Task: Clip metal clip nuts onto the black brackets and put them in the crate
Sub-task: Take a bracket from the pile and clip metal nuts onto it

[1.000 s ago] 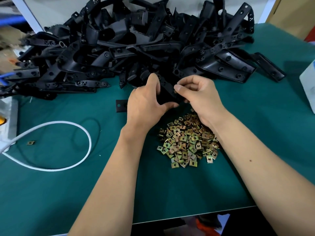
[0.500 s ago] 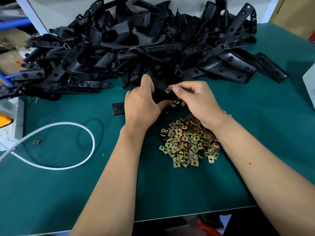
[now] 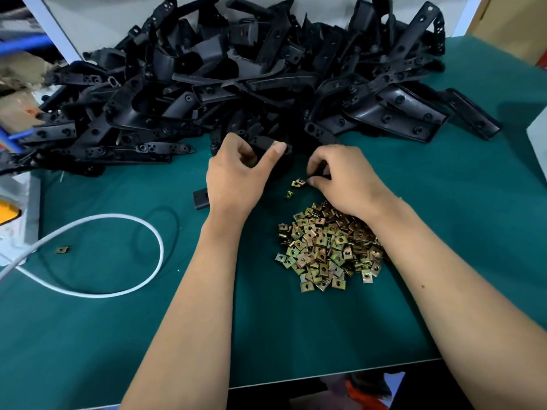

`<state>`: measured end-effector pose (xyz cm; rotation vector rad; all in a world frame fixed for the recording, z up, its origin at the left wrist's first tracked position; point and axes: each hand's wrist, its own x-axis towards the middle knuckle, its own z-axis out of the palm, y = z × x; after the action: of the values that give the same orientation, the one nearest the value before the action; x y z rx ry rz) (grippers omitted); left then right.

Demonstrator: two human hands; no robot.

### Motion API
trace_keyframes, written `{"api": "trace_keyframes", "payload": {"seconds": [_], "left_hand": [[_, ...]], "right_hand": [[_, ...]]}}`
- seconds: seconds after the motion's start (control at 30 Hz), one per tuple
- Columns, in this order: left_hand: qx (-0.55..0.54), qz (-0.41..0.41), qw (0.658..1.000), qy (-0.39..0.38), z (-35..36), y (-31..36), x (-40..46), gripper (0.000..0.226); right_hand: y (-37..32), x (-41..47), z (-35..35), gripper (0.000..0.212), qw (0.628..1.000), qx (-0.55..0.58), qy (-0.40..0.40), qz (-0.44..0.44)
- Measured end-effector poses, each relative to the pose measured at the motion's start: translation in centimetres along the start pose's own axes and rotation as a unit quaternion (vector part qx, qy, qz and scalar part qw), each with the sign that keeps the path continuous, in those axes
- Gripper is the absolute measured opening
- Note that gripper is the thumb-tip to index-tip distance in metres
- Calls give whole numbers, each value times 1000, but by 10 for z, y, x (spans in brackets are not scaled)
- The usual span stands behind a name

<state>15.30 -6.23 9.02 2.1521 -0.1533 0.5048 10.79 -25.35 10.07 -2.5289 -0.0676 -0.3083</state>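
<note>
Holding a black bracket (image 3: 268, 143) between curled fingers and thumb, the left hand (image 3: 233, 179) is keeping the part just off the green table (image 3: 444, 261), right at the front edge of the big bracket pile (image 3: 236, 84). The right hand (image 3: 346, 179) is hovering with its fingers curled low over two loose clip nuts (image 3: 298, 182) lying between the hands; whether the fingertips are already pinching one, or something dark tucked under them, cannot be told. The main heap of clip nuts (image 3: 325, 247) is sitting near the right wrist, partly under it. No crate is showing anywhere in view.

By the look of it, the step in hand is fetching a nut to push onto the bracket. Doing it well likely means taking a single nut by its closed end, so that the open mouth is facing the bracket's edge, then lining it up with a hole before sliding it on squarely. The left hand should be presenting that edge clear of its own thumb. A skewed nut may jam or spring away.

Further left, a small black piece (image 3: 200, 198), a white cable (image 3: 118, 247) in a loop and one stray nut (image 3: 62, 249) are lying on the table.
</note>
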Motion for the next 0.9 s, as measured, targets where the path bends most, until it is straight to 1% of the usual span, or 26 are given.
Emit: {"api": "trace_keyframes", "payload": {"seconds": [0.07,0.1,0.17,0.2,0.27,0.37,0.53,0.9], "left_hand": [[0,30,999,-20,0,0,0,60],[-1,56,998,-34,0,1,-1,61],[-3,104,993,-56,0,6,-5,62],[-3,121,990,-65,0,9,-7,62],[0,147,986,-78,2,14,-11,61],[2,167,981,-94,5,18,-15,61],[5,181,978,-103,6,18,-16,61],[1,183,977,-105,5,17,-16,61]], "right_hand": [[0,0,-1,12,995,88,42,23],[-1,1,-2,12,985,154,68,40],[-2,2,-5,8,942,309,109,73],[-2,3,-6,6,918,371,116,82],[0,4,-8,7,888,437,111,88],[1,4,-7,15,875,468,87,89],[0,4,-8,23,871,477,67,91],[2,5,-6,21,887,447,74,92]]}}
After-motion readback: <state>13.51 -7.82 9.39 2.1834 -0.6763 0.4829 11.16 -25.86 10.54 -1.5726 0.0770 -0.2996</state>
